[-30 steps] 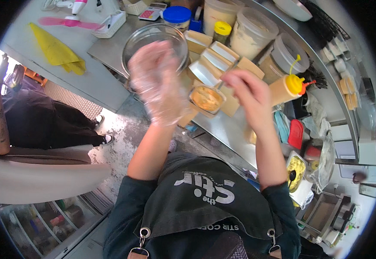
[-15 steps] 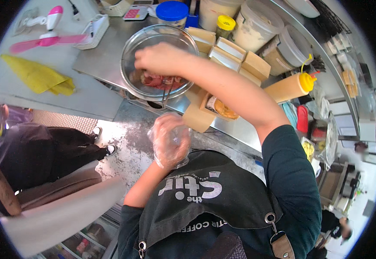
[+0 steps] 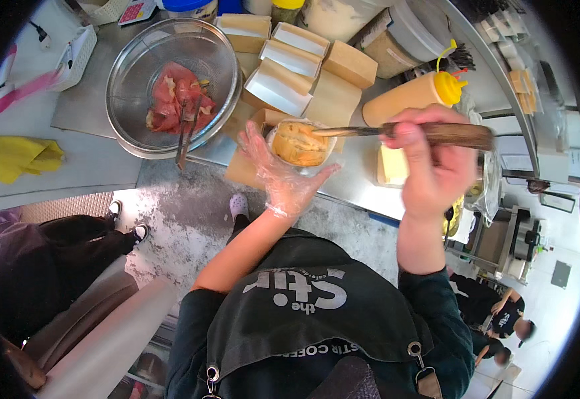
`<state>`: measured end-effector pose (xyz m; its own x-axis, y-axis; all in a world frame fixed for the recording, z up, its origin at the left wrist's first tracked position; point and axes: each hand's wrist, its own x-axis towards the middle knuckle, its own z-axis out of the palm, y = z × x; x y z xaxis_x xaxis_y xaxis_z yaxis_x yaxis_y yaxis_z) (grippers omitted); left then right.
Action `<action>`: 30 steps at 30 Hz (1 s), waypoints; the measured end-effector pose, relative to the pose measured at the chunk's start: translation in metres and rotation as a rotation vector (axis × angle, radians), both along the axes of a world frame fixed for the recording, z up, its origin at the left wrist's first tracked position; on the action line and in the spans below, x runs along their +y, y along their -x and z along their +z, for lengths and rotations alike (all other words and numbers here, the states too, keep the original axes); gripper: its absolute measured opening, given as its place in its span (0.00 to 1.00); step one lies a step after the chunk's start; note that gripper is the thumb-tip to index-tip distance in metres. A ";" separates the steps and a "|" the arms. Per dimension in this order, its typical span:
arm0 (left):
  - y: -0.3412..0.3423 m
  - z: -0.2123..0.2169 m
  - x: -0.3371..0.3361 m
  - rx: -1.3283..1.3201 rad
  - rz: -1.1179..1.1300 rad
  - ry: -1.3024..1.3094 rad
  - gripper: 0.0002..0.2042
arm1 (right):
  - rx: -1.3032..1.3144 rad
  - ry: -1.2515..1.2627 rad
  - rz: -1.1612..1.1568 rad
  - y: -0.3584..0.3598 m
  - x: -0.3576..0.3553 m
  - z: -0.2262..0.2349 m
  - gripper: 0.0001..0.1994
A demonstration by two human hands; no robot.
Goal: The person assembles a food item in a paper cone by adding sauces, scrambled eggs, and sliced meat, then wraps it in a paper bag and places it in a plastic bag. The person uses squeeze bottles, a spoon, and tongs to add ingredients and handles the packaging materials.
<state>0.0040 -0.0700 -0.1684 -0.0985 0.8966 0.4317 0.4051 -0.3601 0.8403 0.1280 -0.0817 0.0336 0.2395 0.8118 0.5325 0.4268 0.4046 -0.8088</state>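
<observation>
My left hand (image 3: pixel 283 178), in a clear plastic glove, cups a round toasted bun (image 3: pixel 298 143) from below, just above the steel counter (image 3: pixel 356 179). My right hand (image 3: pixel 429 166) is bare and grips the wooden handle of a knife (image 3: pixel 396 131), whose blade lies across the top of the bun. To the left stands a metal bowl (image 3: pixel 170 86) with pink slices of meat, and tongs (image 3: pixel 187 133) rest in it.
Open cardboard boxes (image 3: pixel 286 63) lie behind the bun. A yellow squeeze bottle (image 3: pixel 413 100) lies to the right, lidded tubs (image 3: pixel 396 33) behind it. A yellow cloth (image 3: pixel 13 158) sits far left. A person in black sits at lower left, other people at lower right.
My right hand left the metal bowl and now holds a knife over the bun. My gloved left hand rose from my chest to cup the bun.
</observation>
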 end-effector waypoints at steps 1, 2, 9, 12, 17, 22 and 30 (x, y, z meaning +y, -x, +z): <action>-0.003 0.000 0.001 -0.019 0.027 0.021 0.74 | -0.063 0.025 0.003 -0.001 -0.002 -0.010 0.10; -0.006 0.000 0.003 -0.015 0.038 -0.003 0.73 | -0.137 0.078 -0.035 0.000 -0.002 -0.020 0.10; -0.012 -0.010 0.011 0.013 0.144 -0.099 0.69 | -0.503 0.035 0.007 0.018 0.017 -0.063 0.10; -0.011 -0.015 0.012 0.026 0.136 -0.137 0.68 | -0.465 0.052 0.028 0.006 0.013 -0.059 0.11; -0.006 -0.017 0.012 -0.010 0.129 -0.167 0.67 | -0.486 -0.042 0.107 0.008 0.007 -0.037 0.12; -0.001 -0.014 0.011 -0.043 0.091 -0.098 0.65 | -0.362 -0.110 0.115 0.013 -0.007 -0.002 0.11; -0.005 -0.008 0.010 0.107 0.149 -0.158 0.65 | -0.162 0.070 0.018 -0.005 0.014 -0.015 0.08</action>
<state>0.0093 -0.0598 -0.1768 -0.1703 0.7962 0.5806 0.5475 -0.4134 0.7275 0.1329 -0.0675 0.0189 0.1402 0.8519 0.5046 0.5468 0.3582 -0.7568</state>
